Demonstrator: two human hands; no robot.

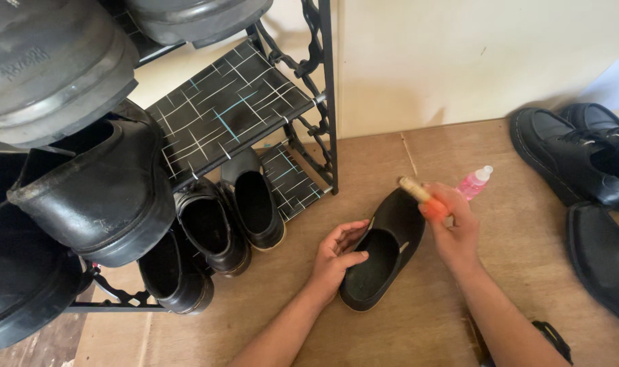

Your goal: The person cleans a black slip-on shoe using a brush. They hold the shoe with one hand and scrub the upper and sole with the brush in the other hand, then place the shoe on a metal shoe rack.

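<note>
A black slip-on shoe [391, 238] lies on the brown floor, toe pointing away from me. My left hand [338, 257] grips its opening at the heel side, thumb inside the rim. My right hand [453, 228] is closed around an orange-handled brush [423, 196], whose pale head rests against the shoe's toe. A small pink bottle with a clear cap [474, 182] stands just behind my right hand.
A black metal shoe rack [323, 102] with patterned shelves stands at the left, holding several black shoes [248, 200]. More black lace-up shoes [574, 153] lie on the floor at the right. A pale wall runs along the back.
</note>
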